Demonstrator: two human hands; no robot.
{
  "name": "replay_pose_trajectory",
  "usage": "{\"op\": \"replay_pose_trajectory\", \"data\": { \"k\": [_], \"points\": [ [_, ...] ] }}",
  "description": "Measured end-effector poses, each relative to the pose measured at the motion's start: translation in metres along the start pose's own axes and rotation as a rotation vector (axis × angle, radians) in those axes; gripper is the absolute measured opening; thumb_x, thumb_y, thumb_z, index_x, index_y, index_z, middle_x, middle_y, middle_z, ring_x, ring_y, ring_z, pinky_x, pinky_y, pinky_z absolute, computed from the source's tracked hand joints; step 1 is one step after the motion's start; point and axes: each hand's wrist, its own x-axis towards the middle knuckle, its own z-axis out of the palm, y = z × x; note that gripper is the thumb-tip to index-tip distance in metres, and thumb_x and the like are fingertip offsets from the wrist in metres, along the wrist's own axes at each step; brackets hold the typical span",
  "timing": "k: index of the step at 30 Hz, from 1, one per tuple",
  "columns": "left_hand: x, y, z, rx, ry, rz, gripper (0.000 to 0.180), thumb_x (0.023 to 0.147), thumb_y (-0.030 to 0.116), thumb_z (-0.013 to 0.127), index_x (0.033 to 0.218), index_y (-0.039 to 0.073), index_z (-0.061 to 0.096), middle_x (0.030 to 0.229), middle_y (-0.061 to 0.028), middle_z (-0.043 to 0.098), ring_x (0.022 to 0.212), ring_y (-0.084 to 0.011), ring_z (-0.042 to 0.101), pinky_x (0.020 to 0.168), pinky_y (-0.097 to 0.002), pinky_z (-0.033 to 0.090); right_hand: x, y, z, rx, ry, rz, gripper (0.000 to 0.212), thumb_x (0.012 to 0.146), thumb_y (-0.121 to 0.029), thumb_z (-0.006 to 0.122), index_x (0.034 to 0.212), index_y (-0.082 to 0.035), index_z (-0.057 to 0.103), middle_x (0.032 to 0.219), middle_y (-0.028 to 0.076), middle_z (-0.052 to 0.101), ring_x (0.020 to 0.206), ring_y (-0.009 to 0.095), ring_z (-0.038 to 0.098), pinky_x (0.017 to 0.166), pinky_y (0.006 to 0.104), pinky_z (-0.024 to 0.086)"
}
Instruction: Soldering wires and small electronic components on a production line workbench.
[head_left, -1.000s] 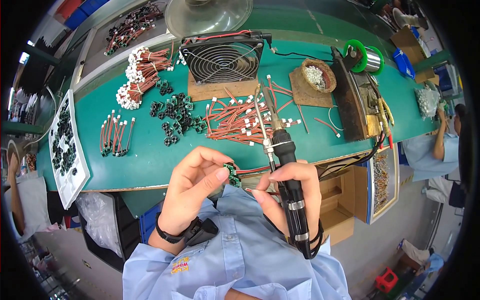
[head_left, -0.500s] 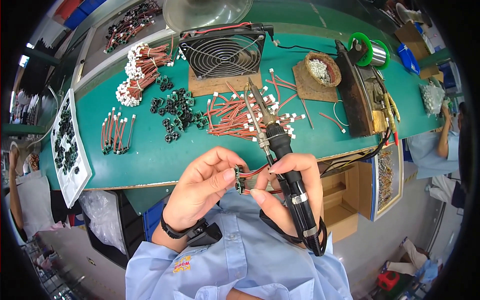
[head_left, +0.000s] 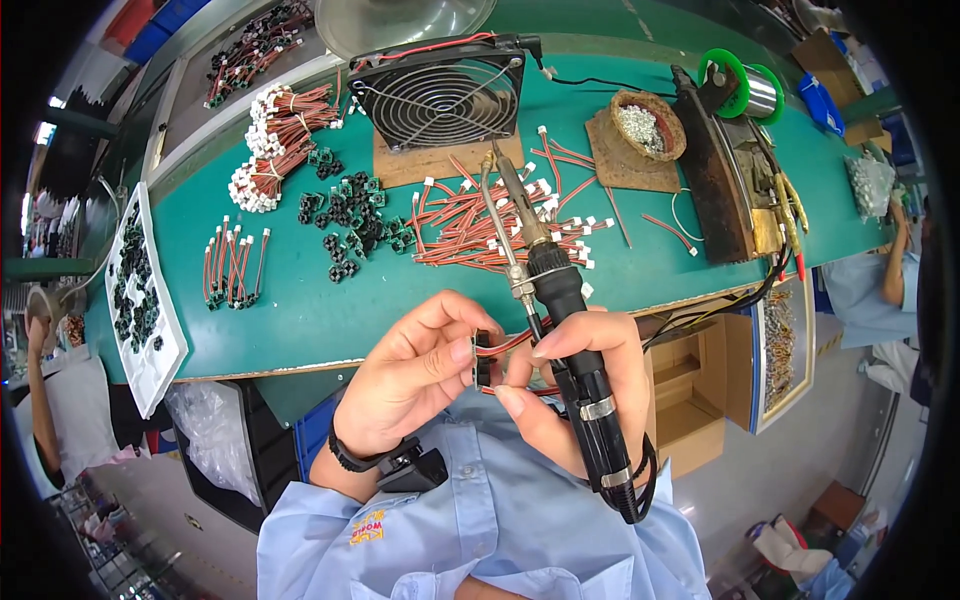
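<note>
My left hand pinches a small circuit board between thumb and fingers, with a black part on its side. Red and dark wires run from the board toward my right hand. That hand is wrapped around a black soldering iron with a thin metal feed tube along it; the tip points up and away, over the table. The right thumb and a fingertip come close to the board's lower edge and wires; whether they touch them I cannot tell.
Beyond the iron lies a pile of red-wired connectors, with black components to its left. A fan stands behind. At the right are a bowl of pellets, a solder spool and a metal stand. A white tray is at the left.
The board has turned slightly, showing more of its black part and less green. The soldering iron has shifted slightly with my right hand, and the whole view has moved a little.
</note>
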Motion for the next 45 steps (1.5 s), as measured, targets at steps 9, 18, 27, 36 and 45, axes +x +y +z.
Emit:
{"op": "replay_pose_trajectory", "data": {
  "k": [9, 18, 27, 36, 45],
  "points": [
    [0.003, 0.0, 0.005, -0.017, -0.083, -0.007, 0.019, 0.09, 0.017, 0.049, 0.104, 0.004, 0.047, 0.096, -0.0122, 0.056, 0.087, -0.0175, 0.052, 0.075, -0.0289, 0.04, 0.004, -0.005, -0.003, -0.116, 0.027, -0.115, 0.043, 0.065, 0.004, 0.07, 0.097, -0.007, 0.042, 0.073, 0.005, 0.058, 0.066, 0.012, 0.052, 0.066, 0.0248, 0.038],
    [0.005, -0.003, 0.004, 0.005, -0.086, 0.017, 0.02, 0.09, 0.017, 0.051, 0.103, 0.002, 0.047, 0.094, -0.0121, 0.056, 0.086, -0.0187, 0.053, 0.075, -0.0296, 0.041, -0.003, 0.002, 0.008, 0.011, 0.186, -0.079, 0.042, 0.059, 0.004, 0.071, 0.096, -0.008, 0.054, 0.072, -0.004, 0.06, 0.056, 0.01, 0.052, 0.065, 0.0266, 0.029],
    [0.003, -0.002, 0.002, 0.008, -0.049, 0.028, 0.02, 0.088, 0.015, 0.053, 0.102, 0.002, 0.048, 0.099, -0.0092, 0.056, 0.093, -0.0175, 0.054, 0.082, -0.0308, 0.041, -0.001, 0.004, 0.008, 0.015, 0.184, -0.104, 0.041, 0.06, 0.003, 0.07, 0.095, -0.009, 0.055, 0.072, -0.003, 0.06, 0.057, 0.011, 0.052, 0.065, 0.0269, 0.029],
    [0.004, -0.001, 0.003, 0.031, -0.053, 0.06, 0.019, 0.087, 0.014, 0.055, 0.101, 0.002, 0.048, 0.1, -0.0085, 0.056, 0.096, -0.0172, 0.053, 0.084, -0.0307, 0.041, 0.001, -0.006, 0.001, -0.057, 0.056, -0.031, 0.044, 0.064, 0.005, 0.069, 0.096, -0.008, 0.044, 0.074, 0.001, 0.061, 0.068, 0.01, 0.052, 0.072, 0.0263, 0.034],
    [0.003, 0.0, 0.006, 0.038, -0.04, 0.068, 0.02, 0.087, 0.014, 0.056, 0.101, 0.002, 0.048, 0.1, -0.0088, 0.056, 0.094, -0.0166, 0.054, 0.083, -0.0298, 0.042, 0.003, -0.006, -0.001, -0.047, 0.055, -0.035, 0.044, 0.062, 0.005, 0.07, 0.096, -0.008, 0.046, 0.074, 0.0, 0.061, 0.068, 0.01, 0.052, 0.07, 0.0256, 0.034]
  ]
}}
